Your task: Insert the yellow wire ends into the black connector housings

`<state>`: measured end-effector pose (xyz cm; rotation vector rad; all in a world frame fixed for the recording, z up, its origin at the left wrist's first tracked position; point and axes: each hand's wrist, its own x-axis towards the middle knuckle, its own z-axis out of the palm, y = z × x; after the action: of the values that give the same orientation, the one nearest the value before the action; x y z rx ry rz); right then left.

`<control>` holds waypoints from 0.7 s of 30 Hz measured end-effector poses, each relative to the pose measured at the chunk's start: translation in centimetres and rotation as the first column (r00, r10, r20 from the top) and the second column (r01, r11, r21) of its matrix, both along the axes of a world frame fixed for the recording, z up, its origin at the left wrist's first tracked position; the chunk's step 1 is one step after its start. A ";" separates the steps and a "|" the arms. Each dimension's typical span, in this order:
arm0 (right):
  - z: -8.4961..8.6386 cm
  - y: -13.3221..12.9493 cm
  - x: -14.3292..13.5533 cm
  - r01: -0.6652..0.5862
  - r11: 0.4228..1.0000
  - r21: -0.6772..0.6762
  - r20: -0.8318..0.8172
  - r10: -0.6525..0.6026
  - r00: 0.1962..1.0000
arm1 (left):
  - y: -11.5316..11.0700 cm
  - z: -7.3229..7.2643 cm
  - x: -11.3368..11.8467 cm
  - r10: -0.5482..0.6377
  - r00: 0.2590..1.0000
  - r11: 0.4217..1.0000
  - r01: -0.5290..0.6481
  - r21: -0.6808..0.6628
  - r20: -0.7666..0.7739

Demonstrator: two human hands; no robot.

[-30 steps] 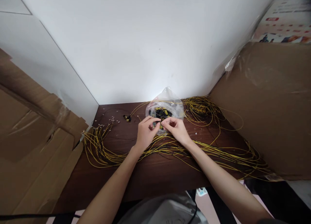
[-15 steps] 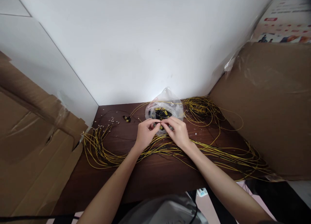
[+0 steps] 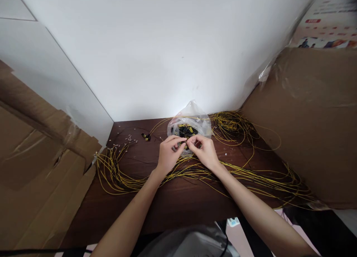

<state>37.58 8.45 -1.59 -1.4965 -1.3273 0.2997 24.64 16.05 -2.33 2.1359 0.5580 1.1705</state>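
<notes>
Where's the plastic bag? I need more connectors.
In the head view the bag sits mid-table by the wall, just beyond both hands, with yellow wires coiled to its right.

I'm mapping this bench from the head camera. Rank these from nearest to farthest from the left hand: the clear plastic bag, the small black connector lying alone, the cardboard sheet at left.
1. clear plastic bag, just behind the left hand
2. small black connector, back-left on the table
3. cardboard sheet, far left
</notes>
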 end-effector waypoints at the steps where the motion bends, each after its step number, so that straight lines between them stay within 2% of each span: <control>1: 0.0 0.0 0.0 0.003 1.000 0.000 0.005 -0.003 1.000 | 0.0 0.0 0.0 0.006 1.000 1.000 -0.006 0.027 0.001; 8: 0.1 -0.1 -0.1 0.009 1.000 -0.002 0.016 -0.009 1.000 | -0.2 -0.1 0.0 0.066 0.997 0.977 -0.070 0.201 0.025; 12: 0.1 -0.1 -0.2 0.008 1.000 0.008 0.008 -0.008 1.000 | -0.2 -0.1 -0.1 0.054 0.998 0.963 -0.060 0.261 0.031; 17: 0.1 -0.1 -0.3 0.003 1.000 -0.016 -0.041 -0.004 0.999 | -0.2 -0.3 -0.2 0.051 0.999 0.929 -0.050 0.367 0.008; 21: 0.0 0.0 -0.2 -0.030 0.999 -0.032 -0.115 0.026 0.993 | -0.3 -0.3 -0.2 0.054 0.999 0.914 -0.050 0.403 0.001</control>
<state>37.35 8.42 -1.64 -1.4677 -1.2583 0.4222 24.40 15.79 -2.59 2.4856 0.4040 1.4031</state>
